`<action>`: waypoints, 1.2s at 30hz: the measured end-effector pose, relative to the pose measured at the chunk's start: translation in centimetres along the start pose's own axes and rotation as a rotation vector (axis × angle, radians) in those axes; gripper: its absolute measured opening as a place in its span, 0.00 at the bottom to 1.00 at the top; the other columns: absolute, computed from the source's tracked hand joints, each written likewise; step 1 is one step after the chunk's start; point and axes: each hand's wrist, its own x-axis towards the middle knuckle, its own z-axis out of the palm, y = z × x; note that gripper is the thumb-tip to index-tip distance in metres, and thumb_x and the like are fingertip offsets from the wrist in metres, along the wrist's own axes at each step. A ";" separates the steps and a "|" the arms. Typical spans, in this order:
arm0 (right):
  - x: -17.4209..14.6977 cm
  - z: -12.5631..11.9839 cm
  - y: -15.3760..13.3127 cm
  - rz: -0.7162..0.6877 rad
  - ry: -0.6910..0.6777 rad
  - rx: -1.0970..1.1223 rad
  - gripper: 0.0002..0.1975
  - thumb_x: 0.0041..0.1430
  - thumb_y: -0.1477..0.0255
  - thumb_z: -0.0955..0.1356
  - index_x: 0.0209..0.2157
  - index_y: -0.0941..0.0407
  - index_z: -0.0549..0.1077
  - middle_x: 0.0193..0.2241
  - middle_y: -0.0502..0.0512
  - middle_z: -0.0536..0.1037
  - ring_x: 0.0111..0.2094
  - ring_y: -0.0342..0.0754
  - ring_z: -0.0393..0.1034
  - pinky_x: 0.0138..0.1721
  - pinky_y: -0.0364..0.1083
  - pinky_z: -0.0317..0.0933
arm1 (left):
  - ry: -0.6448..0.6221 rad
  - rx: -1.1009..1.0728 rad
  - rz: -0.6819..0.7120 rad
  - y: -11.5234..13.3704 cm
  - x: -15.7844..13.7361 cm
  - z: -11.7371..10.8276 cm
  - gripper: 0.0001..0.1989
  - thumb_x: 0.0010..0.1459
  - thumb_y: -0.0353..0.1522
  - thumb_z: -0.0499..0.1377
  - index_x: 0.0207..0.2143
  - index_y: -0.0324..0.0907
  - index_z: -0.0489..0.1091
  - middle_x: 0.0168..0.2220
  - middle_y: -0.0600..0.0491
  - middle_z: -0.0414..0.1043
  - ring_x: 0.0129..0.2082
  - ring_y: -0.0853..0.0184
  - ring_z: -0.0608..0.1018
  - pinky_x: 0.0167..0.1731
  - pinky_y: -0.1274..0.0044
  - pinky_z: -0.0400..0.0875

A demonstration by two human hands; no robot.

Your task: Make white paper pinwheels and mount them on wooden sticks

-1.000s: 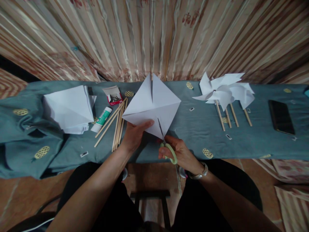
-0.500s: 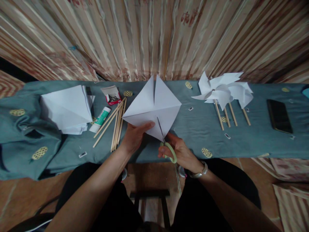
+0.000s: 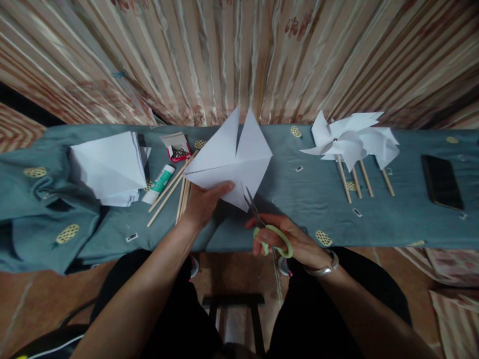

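Note:
A white square sheet of paper (image 3: 247, 159), turned corner-up and slit inward from its far, left and near corners, is held up over the table. My left hand (image 3: 205, 202) pinches its lower left part, thumb on top. In my right hand (image 3: 288, 239) are scissors (image 3: 275, 238) with light green handles, fingers through the loops. Their blades are slightly apart at the paper's near corner, by the slit there. Pale wooden sticks (image 3: 183, 199) lie partly under the paper and my left hand.
Left on the blue-green cloth (image 3: 224, 239) are a stack of white paper (image 3: 112, 164), a glue stick (image 3: 159, 184) and a red box of metal pins (image 3: 177, 149). Right are several paper pinwheels (image 3: 348, 144) on sticks and a dark phone (image 3: 441, 182). A striped curtain (image 3: 239, 60) hangs behind.
The scissors have drawn back toward me and to the right, out of the near slit, and their blades have parted. The paper has shifted slightly left and its far slit gapes wider.

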 end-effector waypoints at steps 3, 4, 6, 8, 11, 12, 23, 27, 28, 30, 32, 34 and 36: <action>0.0 -0.2 0.1 -0.002 -0.003 -0.019 0.27 0.51 0.48 0.72 0.36 0.59 0.72 0.23 0.51 0.76 0.23 0.40 0.66 0.25 0.41 0.58 | -0.018 0.026 -0.020 -0.1 -0.1 -0.1 0.26 0.34 0.25 0.72 0.40 0.43 0.75 0.35 0.54 0.80 0.38 0.64 0.80 0.42 0.74 0.74; 0.1 -0.3 0.1 -0.008 0.001 -0.027 0.27 0.51 0.48 0.71 0.35 0.59 0.72 0.23 0.51 0.76 0.22 0.39 0.66 0.24 0.40 0.58 | -0.019 0.030 -0.035 -0.2 -0.2 0.0 0.26 0.34 0.25 0.72 0.40 0.43 0.75 0.35 0.54 0.80 0.38 0.64 0.80 0.42 0.74 0.74; 0.3 -0.3 0.4 -0.028 0.017 -0.050 0.26 0.51 0.48 0.71 0.35 0.59 0.73 0.23 0.50 0.76 0.22 0.39 0.66 0.24 0.40 0.58 | -0.016 0.027 -0.068 -0.3 -0.5 0.1 0.26 0.33 0.25 0.73 0.40 0.43 0.75 0.35 0.54 0.80 0.37 0.63 0.80 0.42 0.73 0.74; 0.5 -0.3 0.6 -0.046 0.041 -0.069 0.27 0.50 0.47 0.72 0.35 0.58 0.73 0.23 0.50 0.76 0.23 0.40 0.67 0.24 0.40 0.59 | -0.013 0.016 -0.096 -0.5 -0.7 0.2 0.28 0.32 0.25 0.73 0.41 0.43 0.75 0.35 0.54 0.80 0.37 0.63 0.80 0.42 0.72 0.74; 1.0 -0.2 1.1 -0.070 0.081 -0.077 0.28 0.46 0.46 0.73 0.34 0.58 0.72 0.23 0.50 0.77 0.24 0.41 0.69 0.25 0.41 0.61 | -0.026 -0.008 -0.129 -0.8 -1.1 0.3 0.30 0.32 0.25 0.73 0.43 0.43 0.75 0.34 0.55 0.80 0.36 0.63 0.79 0.41 0.72 0.74; 1.1 -0.2 1.2 -0.078 0.089 -0.078 0.28 0.46 0.46 0.73 0.33 0.57 0.72 0.23 0.50 0.77 0.25 0.42 0.70 0.26 0.41 0.62 | -0.031 -0.015 -0.140 -0.9 -1.2 0.4 0.31 0.32 0.25 0.73 0.44 0.43 0.75 0.33 0.55 0.80 0.36 0.64 0.79 0.41 0.72 0.74; 1.7 0.6 1.5 -0.084 0.159 0.009 0.31 0.43 0.46 0.75 0.38 0.56 0.68 0.22 0.49 0.77 0.23 0.42 0.70 0.24 0.42 0.65 | -0.027 -0.056 -0.226 -0.8 -1.7 0.8 0.29 0.33 0.25 0.73 0.43 0.42 0.75 0.32 0.54 0.80 0.31 0.66 0.78 0.34 0.75 0.74; 1.9 0.7 1.6 -0.103 0.164 0.002 0.27 0.44 0.48 0.75 0.33 0.56 0.69 0.21 0.48 0.76 0.23 0.42 0.71 0.24 0.42 0.65 | -0.048 -0.065 -0.244 -0.8 -1.7 0.8 0.24 0.35 0.25 0.72 0.39 0.40 0.76 0.29 0.54 0.78 0.27 0.66 0.78 0.28 0.76 0.74; 2.0 0.7 1.6 -0.101 0.160 0.008 0.26 0.43 0.48 0.75 0.31 0.55 0.69 0.21 0.48 0.76 0.23 0.42 0.71 0.24 0.42 0.65 | -0.057 -0.060 -0.249 -0.8 -1.7 0.7 0.22 0.35 0.25 0.72 0.38 0.39 0.76 0.28 0.54 0.78 0.26 0.66 0.77 0.27 0.76 0.73; 2.1 0.8 1.6 -0.088 0.156 0.029 0.25 0.43 0.49 0.76 0.29 0.55 0.69 0.21 0.48 0.76 0.22 0.42 0.70 0.24 0.42 0.65 | -0.073 -0.050 -0.258 -0.8 -1.8 0.7 0.20 0.37 0.26 0.72 0.36 0.39 0.75 0.27 0.54 0.77 0.24 0.66 0.76 0.25 0.75 0.73; 2.1 0.8 1.7 -0.074 0.164 0.057 0.25 0.41 0.51 0.77 0.29 0.56 0.70 0.20 0.47 0.76 0.21 0.41 0.69 0.24 0.41 0.64 | -0.074 -0.040 -0.264 -0.7 -1.8 0.7 0.20 0.37 0.26 0.72 0.37 0.39 0.75 0.27 0.55 0.76 0.24 0.67 0.76 0.26 0.74 0.73; 2.2 0.9 1.7 -0.063 0.177 0.079 0.25 0.39 0.52 0.78 0.28 0.56 0.71 0.19 0.46 0.75 0.21 0.40 0.69 0.23 0.41 0.64 | -0.059 -0.036 -0.257 -0.7 -1.9 0.8 0.22 0.37 0.26 0.72 0.39 0.40 0.75 0.28 0.55 0.76 0.25 0.67 0.76 0.27 0.74 0.73; 2.2 0.9 1.7 -0.060 0.185 0.088 0.25 0.38 0.53 0.78 0.26 0.56 0.70 0.19 0.46 0.75 0.21 0.40 0.68 0.23 0.40 0.64 | -0.038 -0.040 -0.249 -0.7 -1.9 0.9 0.24 0.36 0.25 0.73 0.40 0.41 0.75 0.29 0.55 0.77 0.27 0.66 0.76 0.28 0.74 0.74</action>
